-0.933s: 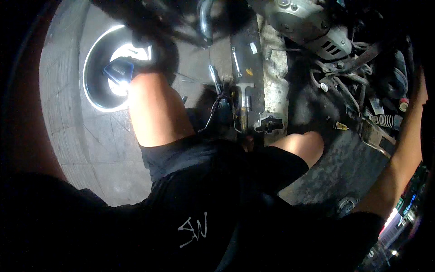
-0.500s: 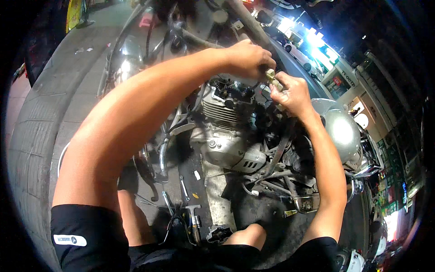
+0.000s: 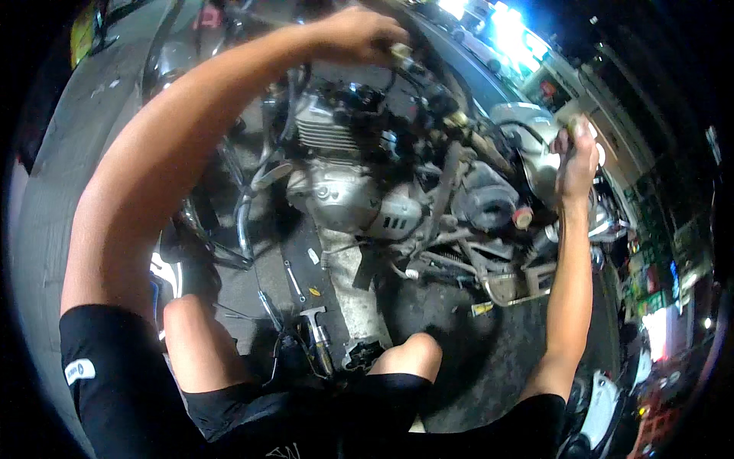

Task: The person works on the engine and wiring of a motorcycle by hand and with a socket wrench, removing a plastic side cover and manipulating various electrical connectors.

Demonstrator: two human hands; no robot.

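A motorcycle [image 3: 394,218], partly stripped, fills the middle of the scene, its finned engine [image 3: 329,134] exposed and its loose cables lying beyond and to the right. The change is in the hands: half a second ago they met over one pale fitting above the engine, and now they are well apart. The left hand [image 3: 359,34] reaches to the far side, fingers closed, with a pale connector piece [image 3: 400,52] at its tips. The right hand [image 3: 577,164] is raised at the right, fingers curled in a pinch on what looks like a yellowish piece [image 3: 574,125], too blurred to be sure. This suggests that the fitting has come apart into two halves, one in each hand, though the blur hides the mating ends. On the near ground, just left of the pale strip, a hammer [image 3: 313,315] and a smaller spanner [image 3: 293,281] lie untouched.
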